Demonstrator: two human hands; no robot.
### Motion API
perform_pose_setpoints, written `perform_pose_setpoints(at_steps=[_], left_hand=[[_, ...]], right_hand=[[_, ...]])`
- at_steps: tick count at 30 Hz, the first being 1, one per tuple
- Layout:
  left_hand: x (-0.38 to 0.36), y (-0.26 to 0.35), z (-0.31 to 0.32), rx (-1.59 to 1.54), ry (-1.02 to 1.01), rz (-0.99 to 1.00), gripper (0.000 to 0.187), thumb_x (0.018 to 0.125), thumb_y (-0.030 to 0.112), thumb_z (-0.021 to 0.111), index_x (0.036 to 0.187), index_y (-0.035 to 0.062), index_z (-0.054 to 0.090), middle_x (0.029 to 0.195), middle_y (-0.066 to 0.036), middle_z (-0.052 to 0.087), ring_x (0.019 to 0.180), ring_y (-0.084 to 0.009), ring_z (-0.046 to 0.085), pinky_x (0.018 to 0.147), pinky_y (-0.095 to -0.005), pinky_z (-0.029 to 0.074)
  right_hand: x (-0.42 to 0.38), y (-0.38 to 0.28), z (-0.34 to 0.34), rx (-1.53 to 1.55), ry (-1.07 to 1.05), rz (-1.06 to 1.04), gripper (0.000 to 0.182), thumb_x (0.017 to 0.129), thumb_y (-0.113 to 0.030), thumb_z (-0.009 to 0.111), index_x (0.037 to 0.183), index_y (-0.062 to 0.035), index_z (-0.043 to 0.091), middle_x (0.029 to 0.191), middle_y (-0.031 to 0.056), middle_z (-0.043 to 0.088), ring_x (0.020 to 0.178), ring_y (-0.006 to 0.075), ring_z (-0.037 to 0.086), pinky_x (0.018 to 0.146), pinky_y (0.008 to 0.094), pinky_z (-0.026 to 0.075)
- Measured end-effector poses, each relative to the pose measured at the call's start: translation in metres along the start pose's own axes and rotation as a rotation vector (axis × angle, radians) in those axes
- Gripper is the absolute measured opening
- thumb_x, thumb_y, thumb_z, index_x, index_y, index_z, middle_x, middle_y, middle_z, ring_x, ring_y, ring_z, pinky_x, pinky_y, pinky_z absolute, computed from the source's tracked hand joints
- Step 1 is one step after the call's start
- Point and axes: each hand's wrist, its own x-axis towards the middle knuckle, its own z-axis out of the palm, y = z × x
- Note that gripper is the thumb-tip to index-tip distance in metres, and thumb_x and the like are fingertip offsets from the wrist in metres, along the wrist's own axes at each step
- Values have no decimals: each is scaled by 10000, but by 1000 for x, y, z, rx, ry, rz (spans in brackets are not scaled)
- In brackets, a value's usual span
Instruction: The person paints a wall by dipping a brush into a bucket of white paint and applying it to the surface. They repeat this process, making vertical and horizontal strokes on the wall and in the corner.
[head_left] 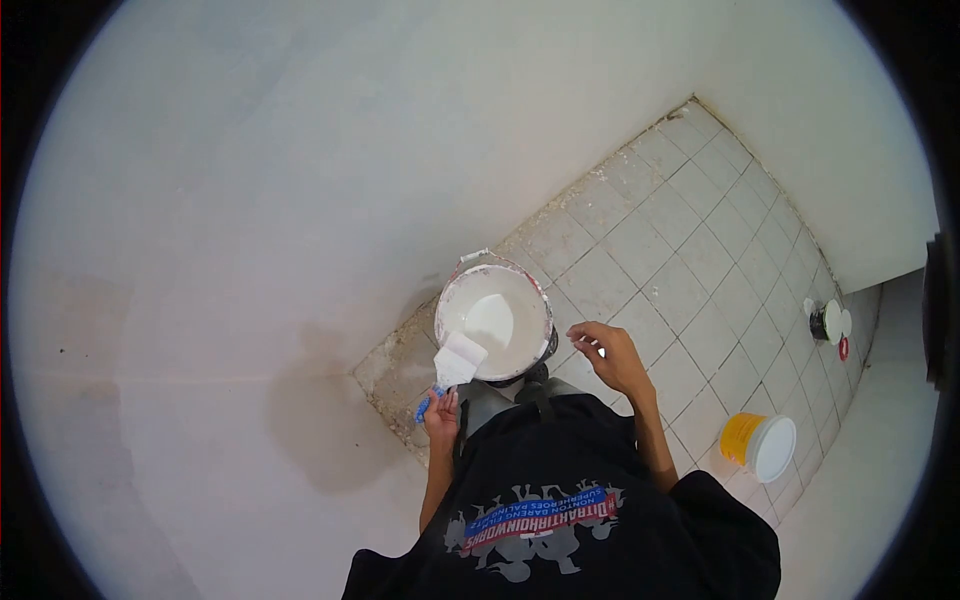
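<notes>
My left hand (441, 414) is closed around the blue handle of a wide paintbrush (460, 358). The brush's white, paint-coated head overlaps the near-left rim of a bucket (543, 318). White paint (490, 322) lies in the bottom of that bucket, and its inner wall and rim are smeared white. To the right of the bucket, apart from it, my right hand (608, 354) hangs with loosely bent fingers and thumb apart, holding nothing.
A pale wall (250, 200) rises close on the left and ahead. Grey floor tiles (690, 270) extend to the right. A yellow-and-white tub (742, 440) with a white lid lies there, and a small dark can (820, 323) sits farther off near the right wall.
</notes>
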Motion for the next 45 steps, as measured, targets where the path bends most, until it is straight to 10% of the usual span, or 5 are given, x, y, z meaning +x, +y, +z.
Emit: perform_pose_setpoints(at_steps=[37,45], left_hand=[[-11,-5,5,11,-70,-27,552,985,344,577,1236,-139,488,1259,-283,579,1223,-358,570,1021,-411,516],[-3,-10,0,10,25,-62,497,993,386,547,1248,-40,526,1297,-243,554,1227,-396,554,1012,-463,508]], right_hand=[[-7,-2,1,23,-2,24,136,914,-55,627,1027,-5,684,964,120,716,831,241,678,721,345,564],[-8,-2,1,30,-18,35,146,903,-42,627,1035,-13,683,958,116,714,822,238,677,713,334,560]])
